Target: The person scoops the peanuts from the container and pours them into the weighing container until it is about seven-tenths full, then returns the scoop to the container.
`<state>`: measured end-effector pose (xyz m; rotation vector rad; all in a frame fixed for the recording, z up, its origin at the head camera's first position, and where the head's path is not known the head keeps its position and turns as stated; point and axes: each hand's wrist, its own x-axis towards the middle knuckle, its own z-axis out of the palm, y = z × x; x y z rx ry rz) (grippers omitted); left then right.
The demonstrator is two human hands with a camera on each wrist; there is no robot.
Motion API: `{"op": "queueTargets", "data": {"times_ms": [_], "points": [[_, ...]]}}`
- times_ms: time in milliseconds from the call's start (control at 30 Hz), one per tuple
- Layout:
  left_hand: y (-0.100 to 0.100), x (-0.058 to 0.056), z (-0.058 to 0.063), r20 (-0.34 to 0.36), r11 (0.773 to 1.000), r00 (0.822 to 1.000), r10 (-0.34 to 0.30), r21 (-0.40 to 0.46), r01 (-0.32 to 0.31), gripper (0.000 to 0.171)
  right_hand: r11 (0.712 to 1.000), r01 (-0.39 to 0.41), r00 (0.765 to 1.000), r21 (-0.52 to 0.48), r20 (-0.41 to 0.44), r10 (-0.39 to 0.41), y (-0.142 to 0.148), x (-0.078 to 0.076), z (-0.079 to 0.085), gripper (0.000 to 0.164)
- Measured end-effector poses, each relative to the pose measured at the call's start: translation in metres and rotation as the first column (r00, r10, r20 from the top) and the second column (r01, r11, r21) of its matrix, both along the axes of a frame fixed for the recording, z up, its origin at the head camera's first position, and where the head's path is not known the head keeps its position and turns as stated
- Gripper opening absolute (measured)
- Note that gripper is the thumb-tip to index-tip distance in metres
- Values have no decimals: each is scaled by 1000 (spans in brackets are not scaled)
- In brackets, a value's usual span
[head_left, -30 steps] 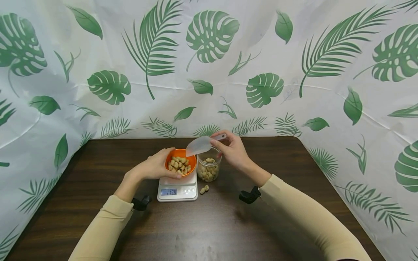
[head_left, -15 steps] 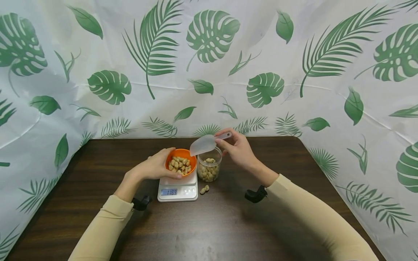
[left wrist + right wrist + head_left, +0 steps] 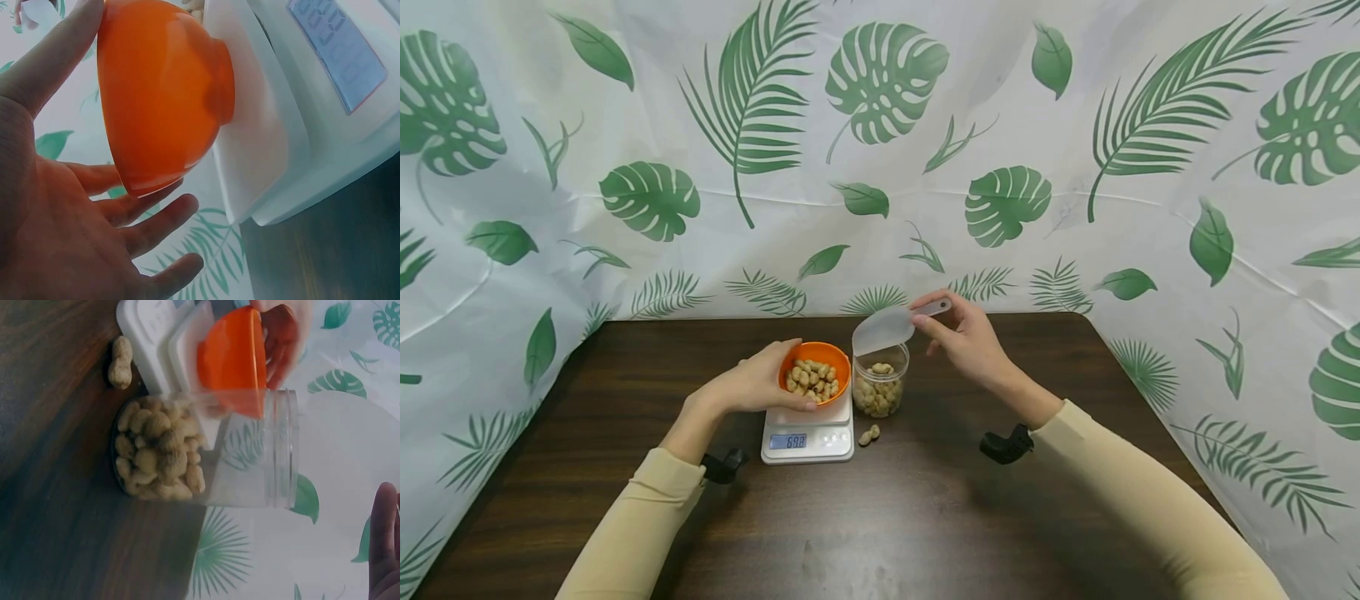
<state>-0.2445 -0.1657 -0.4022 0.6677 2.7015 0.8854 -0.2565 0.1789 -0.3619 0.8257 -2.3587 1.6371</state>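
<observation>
An orange bowl point(image 3: 844, 372) of unshelled peanuts sits on a white kitchen scale point(image 3: 815, 451) with a lit display point(image 3: 787, 442). My left hand point(image 3: 752, 379) holds the bowl by its rim, thumb on the near side and fingers at the far side; the left wrist view shows the bowl's outer wall point(image 3: 159, 94) close up. In my right hand point(image 3: 962, 337) is a translucent white plastic scoop point(image 3: 883, 330), pinched by its handle. Its blade hangs over the mouth of a clear jar point(image 3: 880, 392) partly filled with peanuts point(image 3: 156, 447), just right of the scale.
A loose peanut point(image 3: 869, 435) lies on the dark wooden table point(image 3: 880, 525) in front of the jar. Behind the table hangs a white cloth point(image 3: 910, 233) printed with green leaves. Both wrists carry small black camera mounts.
My right hand has drawn the scoop rightward and slightly up, from the bowl's edge to over the jar. The scale's displayed number has dropped. My left hand has stayed on the bowl.
</observation>
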Motion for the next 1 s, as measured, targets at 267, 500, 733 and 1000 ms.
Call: {"op": "queueTargets", "data": {"times_ms": [267,500,733,1000], "points": [[6,-2,2,-42,999,999,29,-13,-30,104,1000,1,1000,-2,1,-1,8,0,8,19],[16,-5,4,-100,999,994,36,0,-37,94,998,22,1000,55,17,-23,9,0,11,20],[32,-7,8,-144,1000,990,13,-3,-13,83,986,48,997,158,52,-57,6,-1,13,21],[53,-10,9,-173,1000,985,-11,5,12,79,963,41,995,265,75,-63,-6,0,15,19]]}}
